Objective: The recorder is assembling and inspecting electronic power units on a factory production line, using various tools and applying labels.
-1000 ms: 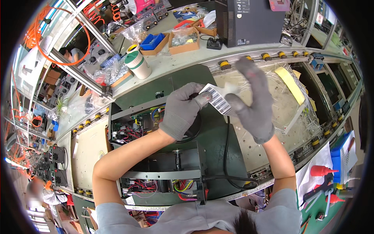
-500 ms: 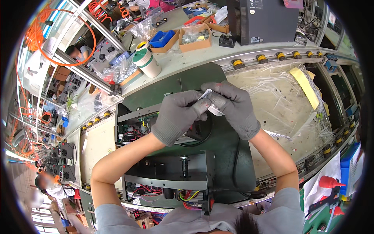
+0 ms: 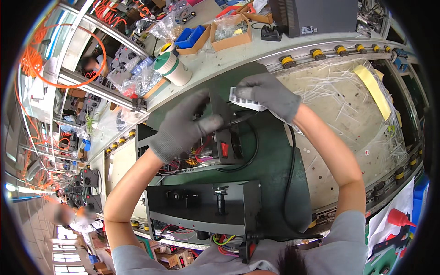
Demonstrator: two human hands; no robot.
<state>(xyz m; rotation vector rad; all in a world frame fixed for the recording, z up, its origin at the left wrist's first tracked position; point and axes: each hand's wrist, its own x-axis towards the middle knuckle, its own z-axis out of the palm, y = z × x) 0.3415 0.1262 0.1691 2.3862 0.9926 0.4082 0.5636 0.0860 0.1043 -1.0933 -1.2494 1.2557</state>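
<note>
My right hand (image 3: 270, 94), in a grey glove, pinches a small white sheet of labels (image 3: 242, 100) with a row of dark marks along it. My left hand (image 3: 181, 126), gloved the same way, is beside the upright black panel of the farther open device (image 3: 229, 149). Its thumb and fingers are apart, and the fingertips are slightly blurred; I cannot tell whether they touch the panel. Coloured wires and a red switch show below that hand. Closer to me stands a second open black metal housing (image 3: 183, 208) with a dark post and wires inside.
A green mat (image 3: 275, 183) lies under both devices, with a black cable (image 3: 292, 169) across it. Clear plastic strips (image 3: 339, 91) litter the conveyor on the right. Behind are a white cup with green lid (image 3: 173, 68), cardboard boxes (image 3: 231, 34) and a large dark cabinet (image 3: 316, 18).
My hands have come apart. The left has moved left and down to the farther device's panel; the right has drawn slightly up and right, keeping the label sheet.
</note>
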